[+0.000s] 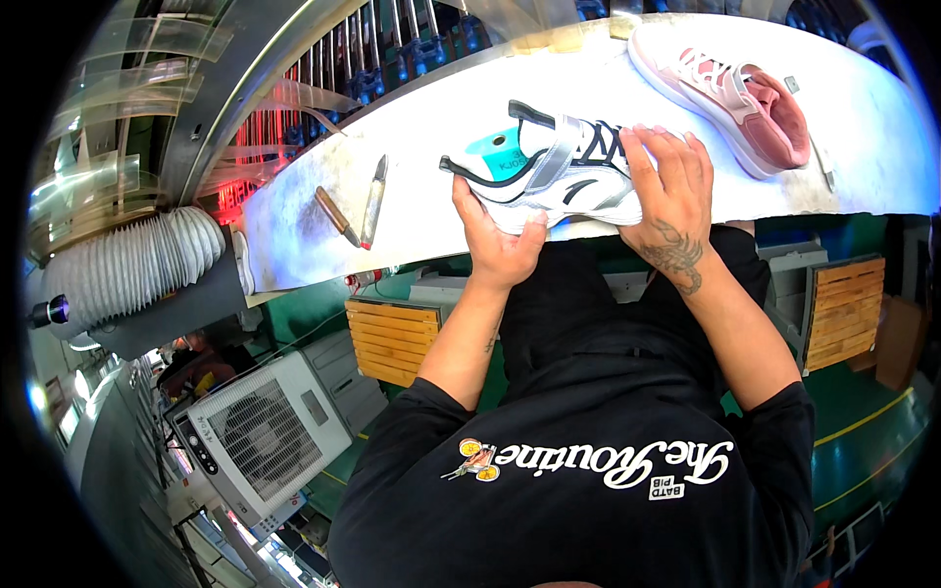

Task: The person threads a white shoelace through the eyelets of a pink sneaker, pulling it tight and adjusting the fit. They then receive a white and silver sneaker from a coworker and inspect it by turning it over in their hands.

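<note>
A white sneaker with black laces, a grey strap and a black-edged collar is held between my two hands over the white worktable. A teal shoe last fills its opening. My left hand grips the heel end, thumb on the side near the sole. Over the toe lies my right hand, its fingers bent across the top and hiding the tip. To the right, apart from my hands, a pink and white sneaker rests on the table.
On the table at left lie a brown-handled tool and a knife-like blade. A thin tool lies by the pink sneaker. Beyond the far edge stand rows of metal rods. A ribbed duct sits left.
</note>
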Demonstrator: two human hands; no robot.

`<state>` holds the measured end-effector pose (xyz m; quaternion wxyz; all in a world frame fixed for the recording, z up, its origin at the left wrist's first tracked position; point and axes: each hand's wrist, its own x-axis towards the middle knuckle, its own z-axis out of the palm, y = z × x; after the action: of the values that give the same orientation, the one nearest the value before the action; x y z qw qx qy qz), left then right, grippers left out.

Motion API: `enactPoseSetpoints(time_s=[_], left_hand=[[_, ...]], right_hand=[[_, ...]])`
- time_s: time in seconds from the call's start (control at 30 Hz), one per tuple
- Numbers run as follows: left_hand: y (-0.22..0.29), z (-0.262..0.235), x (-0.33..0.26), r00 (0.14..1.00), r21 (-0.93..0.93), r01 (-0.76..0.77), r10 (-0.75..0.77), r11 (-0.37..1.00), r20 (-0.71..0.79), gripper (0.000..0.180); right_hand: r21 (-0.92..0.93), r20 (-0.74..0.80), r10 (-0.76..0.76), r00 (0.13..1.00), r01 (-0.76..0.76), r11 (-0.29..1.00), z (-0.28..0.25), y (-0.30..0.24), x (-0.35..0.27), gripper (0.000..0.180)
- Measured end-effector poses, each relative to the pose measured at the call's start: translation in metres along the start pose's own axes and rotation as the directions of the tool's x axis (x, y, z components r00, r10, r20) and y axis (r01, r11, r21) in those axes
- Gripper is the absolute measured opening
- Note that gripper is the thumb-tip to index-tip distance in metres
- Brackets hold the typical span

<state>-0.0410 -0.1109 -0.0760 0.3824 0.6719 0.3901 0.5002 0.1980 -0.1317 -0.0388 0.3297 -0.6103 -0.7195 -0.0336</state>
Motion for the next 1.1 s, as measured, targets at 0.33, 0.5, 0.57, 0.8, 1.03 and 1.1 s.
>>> enactPoseSetpoints(time_s=[0.33,0.5,0.57,0.8,1.03,1.1], left_hand=[[-0.003,0.001,-0.001,1.000,0.043,-0.018,0.019,0.999,-0.025,0.106],[-0.008,-0.001,-0.001,0.998,0.060,-0.046,0.048,0.997,-0.036,0.107],[-0.007,-0.001,-0.002,0.999,0.079,-0.014,0.018,0.997,-0.040,0.108],[-0.003,-0.014,-0.001,0.999,0.137,-0.027,0.021,0.990,0.043,0.111],[-0.003,-0.010,-0.001,0.999,0.081,0.012,-0.015,0.997,0.035,0.108],[-0.003,-0.009,-0.001,0.999,0.048,0.028,-0.029,0.998,0.022,0.108]], right_hand=[[0.004,0.017,-0.001,1.000,0.001,1.000,-0.001,-0.001,-0.001,0.071],[-0.009,0.013,0.006,1.000,-0.006,1.000,-0.002,-0.004,-0.003,0.074],[-0.004,0.007,0.014,1.000,-0.014,1.000,-0.003,-0.004,-0.004,0.074],[0.008,0.005,0.011,1.000,-0.011,1.000,-0.004,-0.002,-0.004,0.075],[0.007,0.037,0.013,0.999,-0.013,1.000,-0.005,-0.002,-0.003,0.076],[0.011,0.016,0.010,1.000,-0.010,1.000,-0.004,-0.002,-0.004,0.077]])
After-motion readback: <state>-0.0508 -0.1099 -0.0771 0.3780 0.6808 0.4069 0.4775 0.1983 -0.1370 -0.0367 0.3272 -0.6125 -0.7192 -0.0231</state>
